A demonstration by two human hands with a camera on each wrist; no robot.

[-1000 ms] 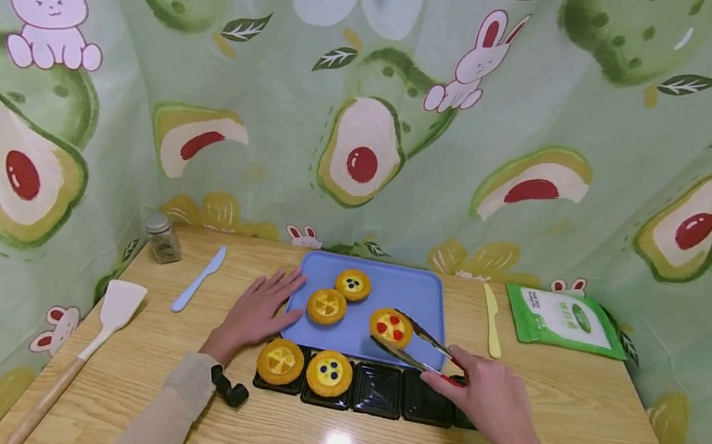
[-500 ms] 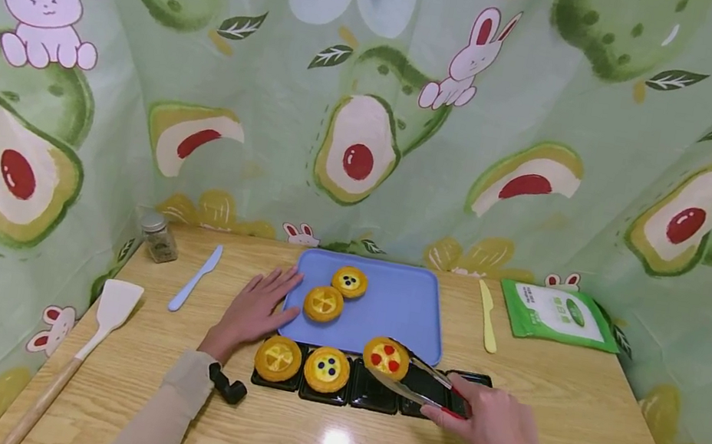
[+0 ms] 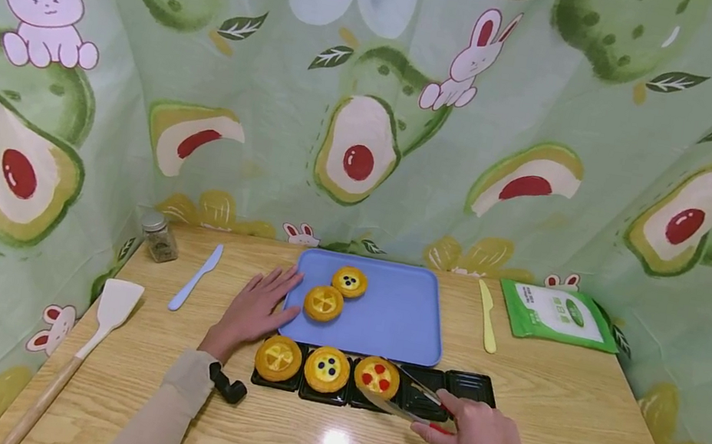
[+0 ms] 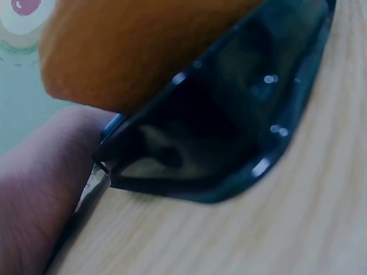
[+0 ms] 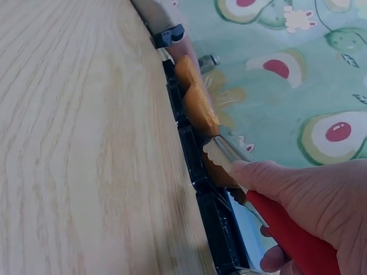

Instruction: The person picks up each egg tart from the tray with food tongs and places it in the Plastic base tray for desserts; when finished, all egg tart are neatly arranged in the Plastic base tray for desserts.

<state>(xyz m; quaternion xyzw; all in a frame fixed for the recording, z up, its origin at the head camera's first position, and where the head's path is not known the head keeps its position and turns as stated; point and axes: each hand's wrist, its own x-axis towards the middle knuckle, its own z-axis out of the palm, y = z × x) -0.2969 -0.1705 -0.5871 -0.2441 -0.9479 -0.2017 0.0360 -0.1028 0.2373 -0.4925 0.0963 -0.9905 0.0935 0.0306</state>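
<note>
Now at placement step: right hand (image 3: 480,443) clamped on red-handled tongs (image 3: 414,404), tips about the red-dotted tart (image 3: 376,377), seated in third cup of black tray (image 3: 472,387) on the surface; left hand (image 3: 254,311) flat, fingers spread, against blue tray (image 3: 406,323). Next, probably: ease tongs apart, withdraw without tilting tart. Right wrist view gives tong tip (image 5: 221,152) against tart's side, hidden from head view; left wrist view too close, only a tart edge and black cup.
</note>
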